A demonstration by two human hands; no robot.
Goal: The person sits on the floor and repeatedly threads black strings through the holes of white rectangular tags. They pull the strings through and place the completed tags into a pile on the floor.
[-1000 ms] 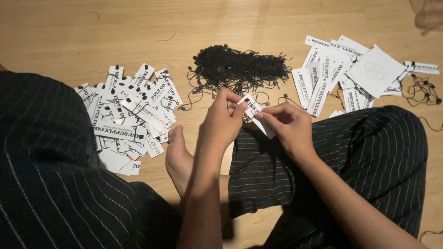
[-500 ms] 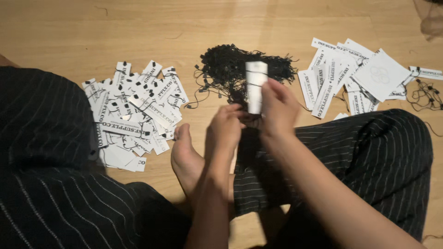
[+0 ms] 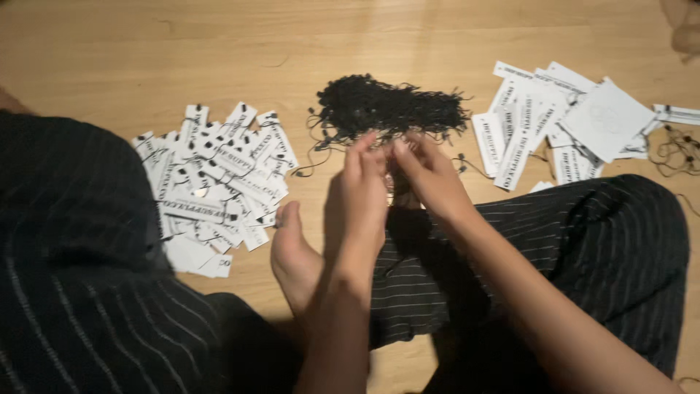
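Change: half a second ago the right hand [image 3: 430, 175] held a white tag upright above the black strings [image 3: 390, 109]; now no tag shows in either hand, and both hands have dropped to the near edge of the string heap.
Left hand [image 3: 361, 186]: fingers straight and close together, tips touching the nearest strings; whether they pinch one I cannot tell.
Right hand: fingers curled at the heap's edge, just beside the left fingertips; blurred, so its grip cannot be told either.
Strings: loose black tangle on the wooden floor [image 3: 146, 51], straight ahead of the hands, between the two tag piles.
Strung tags [image 3: 219, 182]: spread pile to the left, black loops on them, beside the bare foot [image 3: 295, 255].
Plain tags [image 3: 539, 124]: pile to the right, well apart from the hands.
Meaning: judging by this, the tag from a moment ago is finished or set down, and the hands are at the heap for a fresh string.
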